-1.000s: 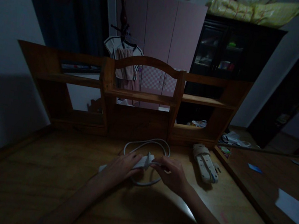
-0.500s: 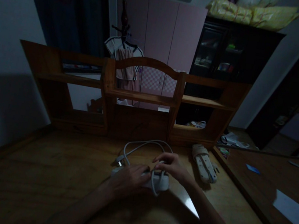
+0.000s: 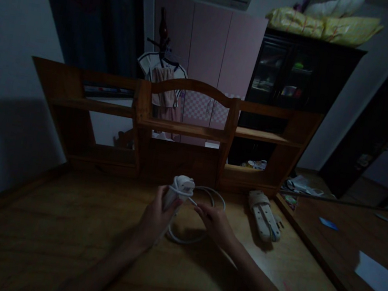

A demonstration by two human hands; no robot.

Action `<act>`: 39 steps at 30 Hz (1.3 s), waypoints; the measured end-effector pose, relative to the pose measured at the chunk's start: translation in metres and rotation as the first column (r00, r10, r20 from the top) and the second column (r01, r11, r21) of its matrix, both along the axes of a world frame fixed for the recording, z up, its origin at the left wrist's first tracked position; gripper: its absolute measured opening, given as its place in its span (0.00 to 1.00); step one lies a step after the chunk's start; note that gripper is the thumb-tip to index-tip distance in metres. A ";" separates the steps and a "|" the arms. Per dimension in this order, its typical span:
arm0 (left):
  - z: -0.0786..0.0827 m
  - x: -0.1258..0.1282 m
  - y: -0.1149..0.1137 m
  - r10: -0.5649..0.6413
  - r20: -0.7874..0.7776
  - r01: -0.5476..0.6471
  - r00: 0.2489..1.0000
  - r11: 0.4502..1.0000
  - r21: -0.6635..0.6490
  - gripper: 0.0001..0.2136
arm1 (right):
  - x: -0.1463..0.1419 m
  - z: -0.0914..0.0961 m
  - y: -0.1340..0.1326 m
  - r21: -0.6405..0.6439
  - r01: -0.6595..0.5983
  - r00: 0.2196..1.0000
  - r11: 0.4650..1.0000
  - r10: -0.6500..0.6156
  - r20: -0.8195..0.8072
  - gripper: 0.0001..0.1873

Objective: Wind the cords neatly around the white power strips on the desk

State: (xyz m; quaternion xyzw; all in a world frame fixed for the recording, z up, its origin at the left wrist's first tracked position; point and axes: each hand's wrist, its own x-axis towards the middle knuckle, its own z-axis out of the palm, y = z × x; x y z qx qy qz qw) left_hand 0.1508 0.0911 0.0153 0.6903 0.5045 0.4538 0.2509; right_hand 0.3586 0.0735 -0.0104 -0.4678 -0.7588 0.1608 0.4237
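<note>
A white power strip is tilted up off the wooden desk, its far end raised. My left hand is closed around its body. White cord loops about the strip near that raised end. With fingers pinched, my right hand grips a stretch of the cord just right of the strip. More cord hangs in a loose loop below and behind my right hand. The plug cannot be made out.
A second power strip, wrapped in its own cord, lies on the desk to the right. A wooden shelf unit stands along the back. A lower brown surface at right carries paper and a blue card.
My left hand has lifted the power strip and turned it from lying sideways to pointing away from me. My right hand has drawn the cord to the strip's right side.
</note>
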 end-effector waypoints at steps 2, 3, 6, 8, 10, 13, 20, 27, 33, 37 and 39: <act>0.004 -0.003 0.005 0.064 -0.018 -0.064 0.998 0.997 -0.036 0.24 | -0.002 -0.004 -0.002 0.110 0.050 0.985 0.993 -0.067 0.158 0.13; 0.004 -0.005 0.007 0.080 -0.036 -0.082 0.996 0.996 -0.038 0.25 | -0.003 -0.006 -0.003 0.160 0.059 0.971 0.985 -0.094 0.218 0.13; 0.003 -0.013 0.015 0.112 -0.135 -0.113 0.985 0.994 0.001 0.25 | -0.005 -0.007 -0.006 0.316 0.044 0.932 0.948 -0.153 0.329 0.10; 0.000 -0.018 0.020 0.140 -0.283 -0.133 0.949 0.990 0.043 0.26 | -0.007 -0.005 -0.008 0.397 0.015 0.916 0.918 -0.172 0.362 0.10; -0.006 -0.022 0.025 0.170 -0.445 -0.128 0.879 0.984 0.122 0.27 | -0.008 -0.001 -0.010 0.451 0.000 0.906 0.892 -0.191 0.379 0.09; -0.014 -0.024 0.029 0.193 -0.583 -0.031 0.789 0.961 0.276 0.28 | -0.006 0.004 -0.012 0.493 0.022 0.886 0.870 -0.245 0.393 0.11; -0.023 -0.015 0.026 0.188 -0.662 0.098 0.726 0.924 0.370 0.34 | -0.004 0.012 -0.018 0.525 -0.017 0.847 0.851 -0.266 0.459 0.11; -0.023 -0.010 0.019 0.038 -0.746 0.276 0.665 0.916 0.292 0.34 | -0.002 0.014 -0.019 0.405 -0.016 0.941 0.914 -0.123 0.314 0.12; -0.019 -0.010 0.013 -0.119 -0.817 0.507 0.563 0.831 0.228 0.30 | 0.014 0.021 -0.018 0.162 -0.118 0.984 0.980 0.094 0.152 0.15; -0.023 -0.005 0.006 -0.203 -0.825 0.605 0.528 0.772 0.197 0.28 | 0.022 0.026 -0.020 0.051 -0.105 0.987 0.993 0.097 0.129 0.23; -0.026 -0.001 0.003 -0.224 -0.820 0.628 0.526 0.753 0.198 0.27 | 0.024 0.027 -0.020 0.004 -0.106 0.988 0.994 0.105 0.113 0.26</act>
